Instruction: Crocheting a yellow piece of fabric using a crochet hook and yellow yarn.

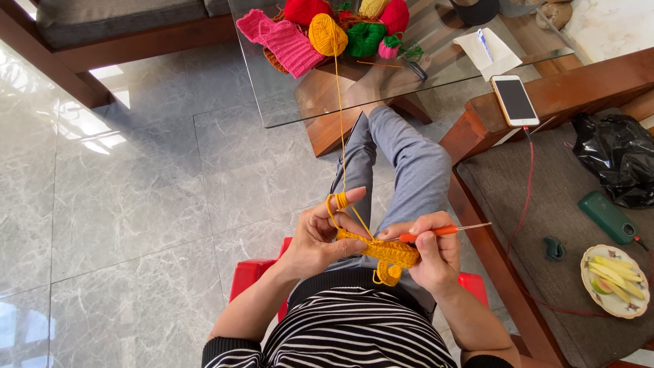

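My left hand [320, 235] pinches the left end of a small mustard-yellow crocheted piece [383, 253], with the yarn strand [340, 136] wrapped around its raised index finger. My right hand [430, 253] grips a crochet hook with an orange handle [430, 232], its metal tip pointing right, and also holds the piece's right side. The strand runs up to a mustard yarn ball [328, 35] on the glass table [286, 102]. A loop of the work hangs below my hands over my lap.
On the glass table lie pink knitted pieces [286, 41] and red, green and yellow yarn balls. A phone [514, 100] on a red cable rests on the wooden armrest to the right. A sofa seat holds a black bag [616, 160], a green case and a plate of fruit slices [614, 279]. I sit on a red stool.
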